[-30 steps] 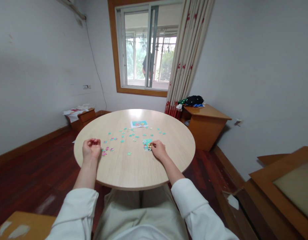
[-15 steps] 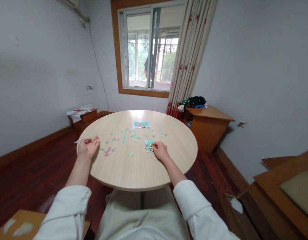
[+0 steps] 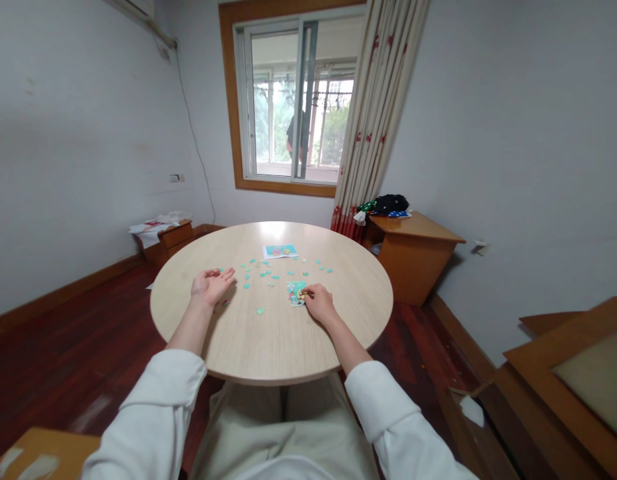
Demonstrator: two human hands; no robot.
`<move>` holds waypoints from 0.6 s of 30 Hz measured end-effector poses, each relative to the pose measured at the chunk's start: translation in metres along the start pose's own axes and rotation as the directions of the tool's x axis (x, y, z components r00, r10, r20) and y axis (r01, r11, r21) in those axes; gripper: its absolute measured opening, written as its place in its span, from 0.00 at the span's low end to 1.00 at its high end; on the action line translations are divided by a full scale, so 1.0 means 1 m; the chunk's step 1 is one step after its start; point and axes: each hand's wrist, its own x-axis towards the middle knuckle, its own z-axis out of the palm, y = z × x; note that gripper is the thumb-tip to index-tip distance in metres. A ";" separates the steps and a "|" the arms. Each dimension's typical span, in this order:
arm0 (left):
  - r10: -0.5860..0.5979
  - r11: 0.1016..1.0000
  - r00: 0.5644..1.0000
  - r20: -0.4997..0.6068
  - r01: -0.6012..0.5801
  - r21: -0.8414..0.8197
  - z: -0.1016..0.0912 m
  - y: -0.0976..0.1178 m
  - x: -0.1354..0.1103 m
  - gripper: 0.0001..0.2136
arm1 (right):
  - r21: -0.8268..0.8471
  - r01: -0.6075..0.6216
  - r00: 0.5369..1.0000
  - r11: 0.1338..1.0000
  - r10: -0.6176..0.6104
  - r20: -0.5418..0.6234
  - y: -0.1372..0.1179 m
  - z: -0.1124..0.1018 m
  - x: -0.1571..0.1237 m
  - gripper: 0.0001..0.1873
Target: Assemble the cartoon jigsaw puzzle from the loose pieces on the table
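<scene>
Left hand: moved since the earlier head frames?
Yes. Against the fixed round table, the left hand has shifted rightward in the view, away from the table's left edge and toward its middle.

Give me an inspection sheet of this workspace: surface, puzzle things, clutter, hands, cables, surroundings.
Surface: round, light wood-look table.
Puzzle things: partly assembled section before the right hand; loose pieces scattered; printed picture farther back.
Clutter: dark cloth on the wooden cabinet; papers on a low wooden stand.
Hands: left hand open, palm up, over pieces; right hand's fingers at the section's right edge, grip unclear.
Cables: thin cable down the wall, apart from the table.
Surroundings: window, curtain; person partly visible beyond the glass.
</scene>
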 end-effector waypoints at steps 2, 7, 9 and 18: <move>-0.033 0.999 0.999 0.022 0.033 -0.021 0.007 -0.007 0.002 0.06 | 0.003 -0.005 1.000 1.000 0.005 0.004 0.000 0.000 0.000 0.11; -0.101 0.994 0.992 0.072 0.103 -0.027 0.021 -0.023 0.009 0.07 | 0.001 -0.017 1.000 1.000 0.017 0.015 -0.001 -0.002 -0.001 0.11; -0.120 0.992 0.989 0.082 0.122 -0.021 0.025 -0.030 0.011 0.07 | -0.006 -0.017 1.000 1.000 0.017 0.013 -0.002 -0.003 -0.001 0.11; -0.202 0.979 0.970 0.132 0.203 0.010 0.044 -0.061 0.016 0.08 | -0.003 -0.016 1.000 1.000 0.016 -0.003 0.002 0.000 0.001 0.11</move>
